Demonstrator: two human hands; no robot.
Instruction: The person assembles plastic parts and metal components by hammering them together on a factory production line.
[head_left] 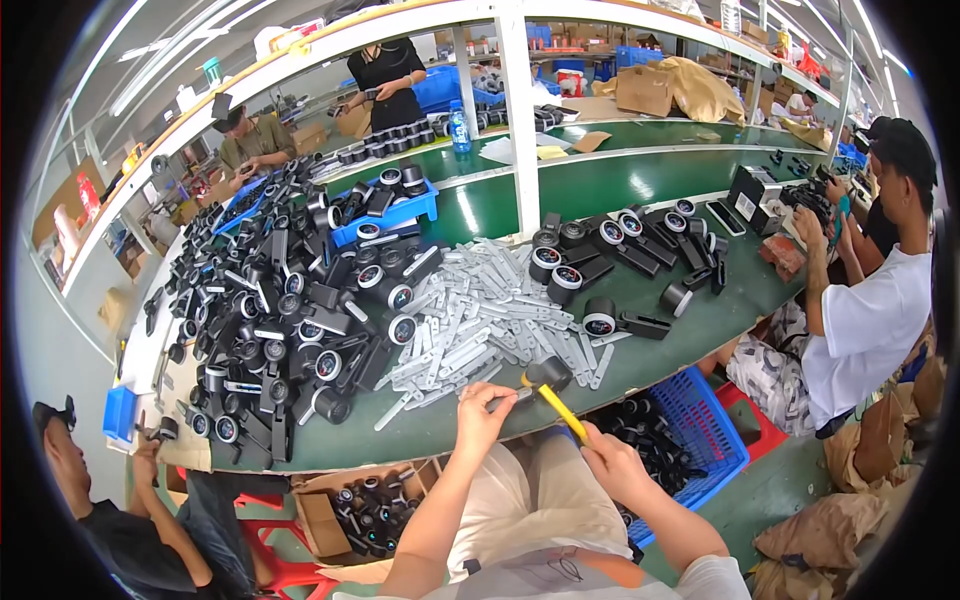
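Note:
At the table's near edge, my left hand (484, 416) is closed in a pinch around a slim grey piece (522, 396). Its far end points to a black round part (552, 374) lying on the green table. My right hand (614, 462) grips a yellow-handled tool (562, 413), which slants up and left. The tool's head lies at or over the black part, and I cannot make out its shape. Just beyond my hands spreads a heap of flat grey strips (470, 325) with holes.
Black parts with round dials (285, 310) cover the table's left side; more (650, 240) lie right. A blue tray (415, 208) stands behind. Below the edge are a cardboard box (322, 512) and a blue basket (715, 430). Co-workers sit left and right (868, 300); others are across.

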